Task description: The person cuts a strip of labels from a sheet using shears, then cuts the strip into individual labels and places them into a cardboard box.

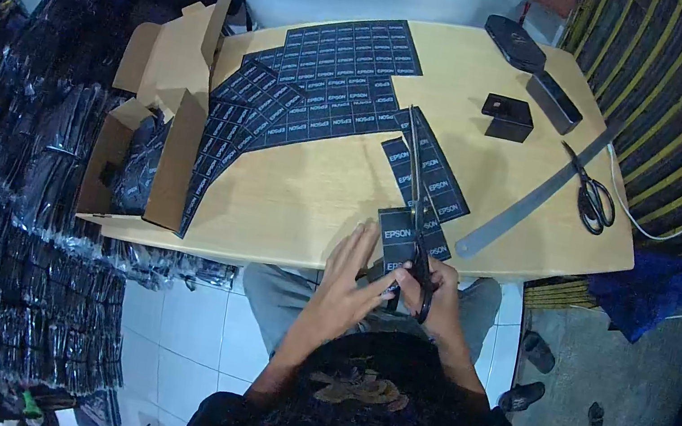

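My right hand (432, 300) grips a pair of large black-handled scissors (418, 172) near the table's front edge. Their long blades point away from me and lie slightly apart over black sheet pieces printed EPSON. Left of the blades is a small EPSON piece (394, 228); another part of the printed sheet (440, 180) extends to the right and beyond. My left hand (340, 279) has its fingers stretched out beside the small piece, with the thumb at that piece's lower end. The piece's lower edge is partly hidden by my hands.
Larger EPSON sheets (339, 67) overlap at the back left, beside an open cardboard box (171, 165) with dark contents. A steel ruler (529, 205), second scissors (591, 201), a black box (508, 118) and a dark case (515, 43) lie right. Wrapped bundles (25, 294) are stacked left.
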